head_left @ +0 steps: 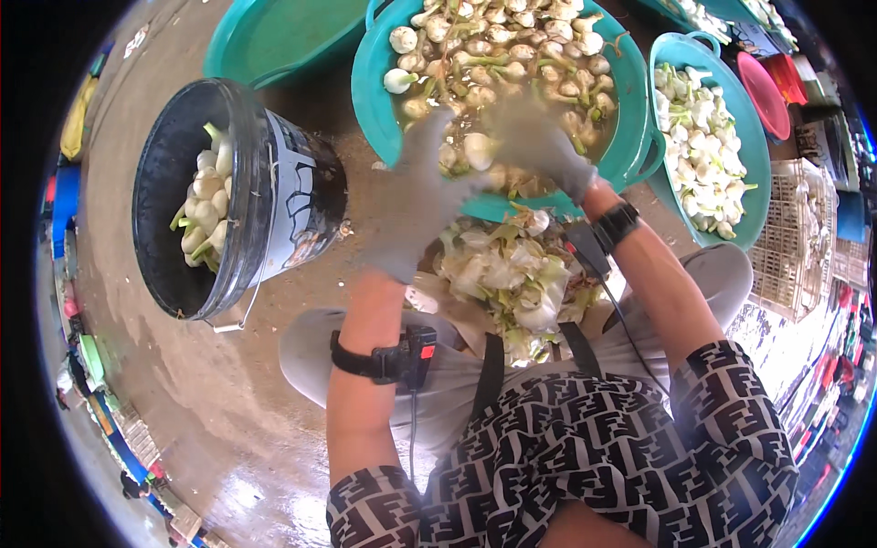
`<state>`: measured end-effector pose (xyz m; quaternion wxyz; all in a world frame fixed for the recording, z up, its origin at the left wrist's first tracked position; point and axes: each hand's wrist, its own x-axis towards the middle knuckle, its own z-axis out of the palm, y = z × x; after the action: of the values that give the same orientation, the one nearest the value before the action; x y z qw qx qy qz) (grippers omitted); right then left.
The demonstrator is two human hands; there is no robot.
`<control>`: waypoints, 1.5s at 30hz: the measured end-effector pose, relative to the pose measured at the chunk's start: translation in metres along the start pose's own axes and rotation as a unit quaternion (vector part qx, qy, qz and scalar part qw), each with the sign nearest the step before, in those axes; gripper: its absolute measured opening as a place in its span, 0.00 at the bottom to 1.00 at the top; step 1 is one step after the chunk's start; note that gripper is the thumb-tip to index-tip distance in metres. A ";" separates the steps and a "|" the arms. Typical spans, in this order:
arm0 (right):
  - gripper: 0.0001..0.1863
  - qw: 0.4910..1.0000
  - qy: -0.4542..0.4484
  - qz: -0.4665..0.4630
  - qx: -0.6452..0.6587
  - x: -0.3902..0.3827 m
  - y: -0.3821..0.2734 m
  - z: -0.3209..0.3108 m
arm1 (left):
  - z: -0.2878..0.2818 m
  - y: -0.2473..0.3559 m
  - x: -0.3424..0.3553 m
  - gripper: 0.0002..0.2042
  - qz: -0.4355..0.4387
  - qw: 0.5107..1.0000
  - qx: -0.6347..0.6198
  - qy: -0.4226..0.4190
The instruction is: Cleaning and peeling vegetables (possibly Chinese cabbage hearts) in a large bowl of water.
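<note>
A wide teal tub [368,96] of murky water holds many bulbs [480,68] that look like fresh garlic, some with short green stalks. At its near left rim, my left hand [411,196] in a grey glove has its thumb and fingers apart and holds nothing visible. My right hand [539,146], also gloved, reaches over the tub from the right, its fingers smeared by motion. Just left of those fingers shows a clean white bulb [478,151]; whether they touch it cannot be made out.
To the left, a tilted black bucket [151,219] contains trimmed bulbs. A heap of peeled skins [512,274] lies between my knees, below the tub. At right stand a teal basin [758,173] of white bulbs and a plastic crate [790,242]. Another teal tub [274,41] sits at far left.
</note>
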<state>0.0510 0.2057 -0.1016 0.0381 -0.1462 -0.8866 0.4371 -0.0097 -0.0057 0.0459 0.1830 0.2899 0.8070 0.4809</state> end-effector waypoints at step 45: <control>0.17 0.912 0.084 0.062 0.396 -0.088 -0.110 -0.030 | 0.037 -0.012 -0.005 0.16 -0.187 0.933 -0.286 -0.116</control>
<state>0.1162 0.1395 0.0081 0.1404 -0.2096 -0.6234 0.7400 0.0119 0.0113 0.0181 0.4367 0.1231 0.6480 0.6118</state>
